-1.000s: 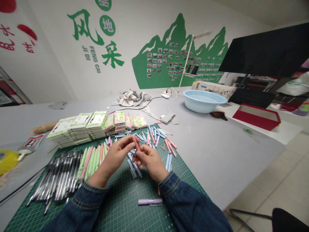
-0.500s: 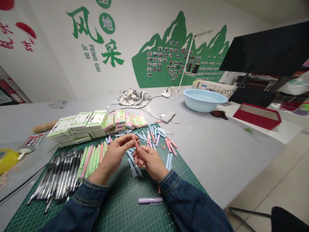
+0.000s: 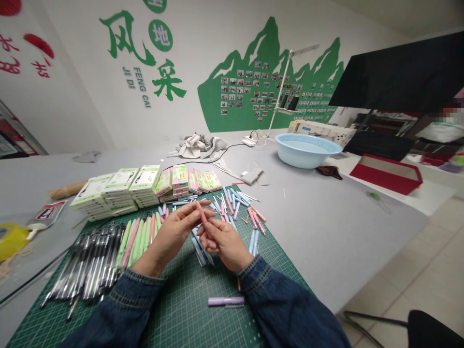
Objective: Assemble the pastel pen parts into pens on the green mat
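Observation:
A slim coral-pink pen piece (image 3: 202,214) is pinched between both hands above the mat. My left hand (image 3: 177,231) grips its upper end with thumb and fingers. Lower down, my right hand (image 3: 224,239) closes on the other end, so part of it is hidden. Beneath and behind the hands lie blue pen parts (image 3: 198,251) and a scatter of coral ones (image 3: 256,220). Green pens (image 3: 144,231) are lined up left of my left hand, beside a row of clear black pens (image 3: 89,266). A purple pen cap (image 3: 225,301) rests nearest me.
A green cutting mat (image 3: 188,309) covers the near part of the grey table (image 3: 326,237). Stacked pen boxes (image 3: 119,186) stand behind the pens. Yellow tape (image 3: 12,240) and a glue tube (image 3: 47,215) lie left; a blue basin (image 3: 307,152) sits at back right.
The coral-pink pen piece has tilted slightly more upright between the hands, and the left fingers have shifted a little around it. Everything on the table stays put.

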A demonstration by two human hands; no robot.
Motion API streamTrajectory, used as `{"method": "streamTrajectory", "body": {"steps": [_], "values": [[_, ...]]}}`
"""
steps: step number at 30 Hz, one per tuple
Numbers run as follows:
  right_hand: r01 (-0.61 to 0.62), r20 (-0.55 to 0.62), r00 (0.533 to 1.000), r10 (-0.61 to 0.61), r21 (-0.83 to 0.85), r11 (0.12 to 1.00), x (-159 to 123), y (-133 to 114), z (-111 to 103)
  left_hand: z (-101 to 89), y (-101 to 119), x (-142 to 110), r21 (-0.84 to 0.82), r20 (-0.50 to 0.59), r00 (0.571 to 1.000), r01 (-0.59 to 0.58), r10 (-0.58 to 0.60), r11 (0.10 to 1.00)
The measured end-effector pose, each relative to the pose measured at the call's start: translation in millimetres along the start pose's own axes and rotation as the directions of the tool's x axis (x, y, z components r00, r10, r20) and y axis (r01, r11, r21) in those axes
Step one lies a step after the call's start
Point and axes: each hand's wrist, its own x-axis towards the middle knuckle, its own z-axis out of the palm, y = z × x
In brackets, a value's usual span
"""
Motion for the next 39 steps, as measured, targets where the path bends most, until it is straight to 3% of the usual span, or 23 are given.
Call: {"method": "streamTrajectory", "body": {"steps": [5,8,11,13,18,21,26,30,34,39], "values": [[0.048,-0.041,0.998,-0.050,-0.061,0.997,1,0,-1,0.0,-5,3,0.091,-0.145,0.979,-0.133,0.145,0.987],[0.033,-0.016,0.999,-0.033,-0.024,0.999,1,0,-1,-2.6,-7,4,0.088,-0.134,0.987,-0.077,0.088,0.993],[0.004,0.009,1.000,-0.004,0.023,1.000,0,1,0,-2.7,-4,1,0.004,-0.032,0.999,0.006,-0.005,1.000],[0.014,0.005,1.000,-0.014,0.021,1.000,0,1,0,-1.1,-1,0,-0.027,0.001,1.000,-0.001,0.001,1.000],[0.031,-0.023,0.999,-0.032,-0.031,0.999,0,-1,1,1.1,-5,3,0.087,-0.129,0.982,-0.126,0.136,0.988],[-0.007,0.009,1.000,0.007,0.031,1.000,-1,-1,1,-0.4,-9,4,0.088,-0.130,0.986,-0.092,0.103,0.992],[-0.114,0.106,0.990,0.097,0.175,0.978,-2,-1,2,-4.4,-14,3,-0.061,-0.088,0.996,0.008,-0.014,0.998],[-0.045,0.029,0.999,0.040,0.175,0.984,0,-1,2,-8.3,-20,7,-0.110,-0.124,0.992,0.013,-0.026,0.994],[0.010,-0.084,0.996,-0.007,0.044,0.999,3,3,0,-8.5,-21,10,-0.123,-0.221,0.975,-0.043,0.015,0.991],[-0.053,-0.015,0.998,0.056,0.132,0.990,1,4,-1,-4.2,-19,8,-0.161,-0.191,0.982,-0.039,0.008,0.986]]}}
